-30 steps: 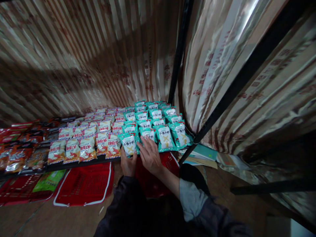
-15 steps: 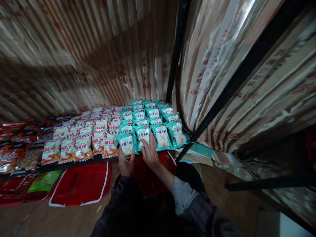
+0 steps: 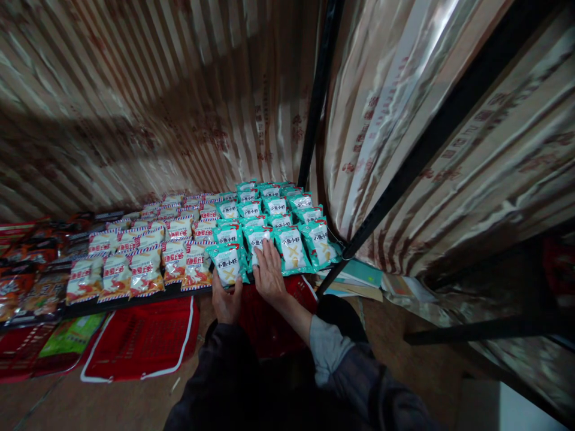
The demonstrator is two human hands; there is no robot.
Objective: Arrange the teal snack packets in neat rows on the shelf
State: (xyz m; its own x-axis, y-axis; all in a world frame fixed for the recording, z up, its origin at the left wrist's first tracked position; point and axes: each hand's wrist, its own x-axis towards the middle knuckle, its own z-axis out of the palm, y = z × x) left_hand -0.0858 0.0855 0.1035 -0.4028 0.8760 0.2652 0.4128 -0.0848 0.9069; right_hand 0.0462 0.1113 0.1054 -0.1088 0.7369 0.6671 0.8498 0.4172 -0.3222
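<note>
Rows of teal-and-white snack bags [image 3: 293, 246] stand at the right end of a low black shelf [image 3: 179, 291]. My left hand [image 3: 227, 302] grips the lower edge of the front-left teal bag [image 3: 227, 264], thumb on one side and fingers on the other. Beside it, my right hand [image 3: 269, 272] lies spread over the front of the neighbouring teal bag [image 3: 257, 239], its fingers pointing up. To the left stand several rows of white-and-orange bags [image 3: 146, 270] with striped edges.
Dark orange packets [image 3: 45, 293] fill the shelf's far left. Red baskets [image 3: 139, 341] sit below, one holding a green packet [image 3: 72, 335]. Black metal posts [image 3: 381, 203] rise at the right before patterned sheeting [image 3: 193, 102]. Papers [image 3: 359, 275] lie by the post's foot.
My right hand has flattened over its teal bag, with its fingers covering more of the front. The front-left bag in my left hand tilts slightly more. The view has shifted a little.
</note>
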